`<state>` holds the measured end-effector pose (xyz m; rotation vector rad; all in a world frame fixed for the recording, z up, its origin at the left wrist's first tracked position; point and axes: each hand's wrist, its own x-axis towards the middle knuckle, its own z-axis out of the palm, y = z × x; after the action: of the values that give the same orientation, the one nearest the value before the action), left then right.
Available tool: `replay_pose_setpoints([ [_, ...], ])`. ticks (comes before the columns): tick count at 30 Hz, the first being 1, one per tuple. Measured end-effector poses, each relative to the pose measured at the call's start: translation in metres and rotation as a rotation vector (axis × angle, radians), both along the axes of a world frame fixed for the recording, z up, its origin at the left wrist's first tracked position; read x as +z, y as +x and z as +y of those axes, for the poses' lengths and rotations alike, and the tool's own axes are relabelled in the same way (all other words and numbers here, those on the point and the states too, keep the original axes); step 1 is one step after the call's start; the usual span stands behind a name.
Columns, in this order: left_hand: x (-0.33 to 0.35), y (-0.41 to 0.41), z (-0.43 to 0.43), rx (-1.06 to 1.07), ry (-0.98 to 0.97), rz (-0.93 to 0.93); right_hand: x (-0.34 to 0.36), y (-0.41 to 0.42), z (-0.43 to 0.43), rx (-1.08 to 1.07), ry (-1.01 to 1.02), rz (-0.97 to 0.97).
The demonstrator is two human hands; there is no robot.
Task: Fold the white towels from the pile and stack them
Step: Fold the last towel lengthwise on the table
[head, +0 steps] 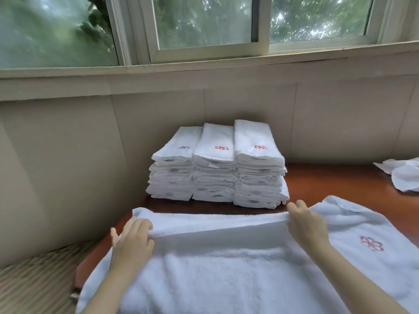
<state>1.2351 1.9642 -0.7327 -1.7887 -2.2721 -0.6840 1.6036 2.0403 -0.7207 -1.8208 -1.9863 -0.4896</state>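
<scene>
Both hands pinch a raised fold along the far side of the big white towel point(215, 268). The left hand point(133, 236) has its fingers curled over the fold's left end, and the right hand point(306, 223) grips the right end between thumb and fingers. Between them the fold runs taut, lifted a little off the layer beneath.

The towel is spread across the near part of a reddish-brown table point(328, 177), covering it from the left corner to the right edge of view. To the right of the right hand it lies flat and bears a stitched red emblem point(371, 243).

Behind the fold, against the wall panels under the window point(204, 23), three stacks point(215, 168) of folded white towels stand side by side, touching one another. The right one is the tallest. The top towel of the left stack carries a blue mark, and the tops of the middle and right stacks carry red ones.

A loose towel point(403, 175) lies crumpled at the table's far right, well apart from the stacks. A woven mat point(34, 279) shows below the table's left corner.
</scene>
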Motion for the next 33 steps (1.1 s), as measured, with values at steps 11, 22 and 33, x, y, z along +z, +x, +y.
replay_pose_setpoints([
  [11, 0.005, -0.018, -0.005, 0.389, -0.368, 0.223, -0.025, 0.042, -0.041, -0.105, -0.337, -0.191],
  [22, -0.007, 0.07, 0.027, -0.08, -0.538, -0.141, -0.02, 0.099, -0.052, -0.256, -0.364, 0.004],
  [33, -0.018, 0.122, 0.082, 0.241, -0.536, -0.097, -0.003, 0.146, -0.07, -0.469, -0.542, 0.011],
])
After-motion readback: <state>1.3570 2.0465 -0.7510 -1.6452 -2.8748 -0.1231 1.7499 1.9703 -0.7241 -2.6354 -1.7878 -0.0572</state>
